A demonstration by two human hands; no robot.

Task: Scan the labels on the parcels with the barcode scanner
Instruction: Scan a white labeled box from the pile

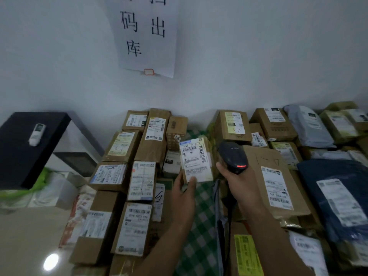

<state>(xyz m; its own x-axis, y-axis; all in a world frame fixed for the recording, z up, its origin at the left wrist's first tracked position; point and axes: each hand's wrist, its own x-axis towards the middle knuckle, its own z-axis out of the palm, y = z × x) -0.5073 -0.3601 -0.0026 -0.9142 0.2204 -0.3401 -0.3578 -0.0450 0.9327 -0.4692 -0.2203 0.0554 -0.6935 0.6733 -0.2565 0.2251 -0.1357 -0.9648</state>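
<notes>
- The left hand (184, 193) is gripping a small parcel (196, 159) by its lower edge, with the thumb lying over the front and the fingers curling behind.
- The right hand (242, 183) is wrapping around the handle of the barcode scanner (232, 155), whose head is rising above the fist just beside the parcel's right edge.
- Both forearms are reaching up from the bottom of the view, with the 2 hands near each other above a green checked cloth (199, 226).
- The parcel is standing upright, lifted off the pile, and its white label (194, 154) is facing the camera.
- The label is showing several barcodes and printed lines, too blurred to read.
- The scanner is dark, and a red light (241, 166) is glowing on its back.
- Brown boxes with labels are lying in rows left and right of the cloth. A large flat box (278, 186) is sitting just right of the scanner, and a dark blue mailer (334, 196) is lying beyond it.
- A paper sign (145, 36) is hanging on the wall behind.
</notes>
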